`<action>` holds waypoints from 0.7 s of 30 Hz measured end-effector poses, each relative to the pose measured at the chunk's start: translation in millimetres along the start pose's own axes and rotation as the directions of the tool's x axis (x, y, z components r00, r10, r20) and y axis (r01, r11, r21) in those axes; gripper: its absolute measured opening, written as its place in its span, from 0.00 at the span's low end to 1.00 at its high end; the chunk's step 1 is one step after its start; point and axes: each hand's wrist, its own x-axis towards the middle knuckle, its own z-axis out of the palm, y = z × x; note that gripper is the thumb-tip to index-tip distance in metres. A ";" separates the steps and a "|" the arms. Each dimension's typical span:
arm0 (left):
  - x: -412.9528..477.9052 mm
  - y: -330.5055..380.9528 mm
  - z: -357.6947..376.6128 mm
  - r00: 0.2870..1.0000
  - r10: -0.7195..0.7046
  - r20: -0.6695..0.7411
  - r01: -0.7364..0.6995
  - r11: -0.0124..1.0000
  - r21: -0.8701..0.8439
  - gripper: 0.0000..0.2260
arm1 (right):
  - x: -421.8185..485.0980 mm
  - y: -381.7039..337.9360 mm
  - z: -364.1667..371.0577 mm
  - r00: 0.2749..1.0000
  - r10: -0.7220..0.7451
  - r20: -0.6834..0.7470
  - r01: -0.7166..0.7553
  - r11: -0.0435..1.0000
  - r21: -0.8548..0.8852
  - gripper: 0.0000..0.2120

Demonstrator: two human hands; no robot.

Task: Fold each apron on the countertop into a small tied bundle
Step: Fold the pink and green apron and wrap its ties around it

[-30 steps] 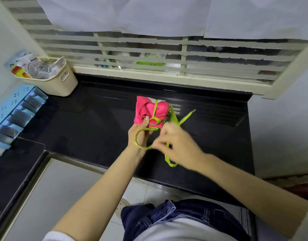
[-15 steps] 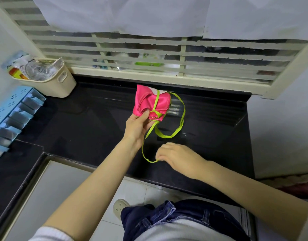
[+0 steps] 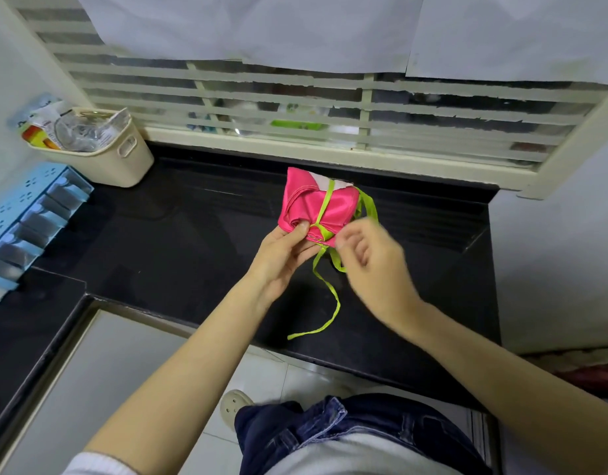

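Your left hand [image 3: 282, 257] holds the pink apron [image 3: 318, 207], folded into a small bundle, over the back part of the black countertop [image 3: 179, 241], just in front of the window [image 3: 295, 108]. Its fingers are curled under the near edge of the bundle. The thumb presses on top, just beside the place where the green strap [image 3: 325, 209] crosses itself. One band of the strap runs over the middle of the bundle, from the near edge to the far edge. A loop of it comes out at the right side of the bundle and goes down toward your right hand [image 3: 373, 265]. This hand is just beside the bundle, on its right, with the fingers curled inward. It is blurred and the strap passes behind the fingers, so I cannot tell if it pinches the strap or only touches it. The loose end of the strap hangs down between your two hands and curls to the left near the front edge of the countertop. At the back left corner stands a cream basket [image 3: 124, 162] with packets inside, and a blue rack [image 3: 32, 214] is at the left
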 end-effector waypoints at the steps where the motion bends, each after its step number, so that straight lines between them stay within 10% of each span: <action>1: -2.3 2.7 -2.9 0.999 -0.010 0.043 0.005 0.995 0.103 0.07 | 9.5 0.7 -7.6 0.991 -0.066 -0.115 0.067 0.998 0.006 0.02; 4: -9.5 11.8 -9.8 0.978 -0.063 0.201 -0.016 0.929 0.369 0.09 | 48.6 5.8 -28.4 0.988 0.105 -0.117 -0.092 0.989 0.114 0.05; 7: -11.5 18.0 -11.5 0.942 -0.160 0.295 0.041 0.927 0.372 0.08 | 58.5 14.5 -28.9 0.827 0.422 0.372 -0.509 0.843 0.174 0.13; 17: -17.5 9.6 -11.8 0.905 -0.234 0.356 0.096 0.926 0.364 0.12 | 32.3 31.6 -21.6 0.303 0.526 0.794 -0.837 0.545 -0.042 0.11; 21: -21.7 9.0 -8.7 0.853 -0.291 0.434 0.074 0.889 0.451 0.13 | 25.6 34.8 -13.8 0.227 0.536 0.813 -0.902 0.430 -0.032 0.13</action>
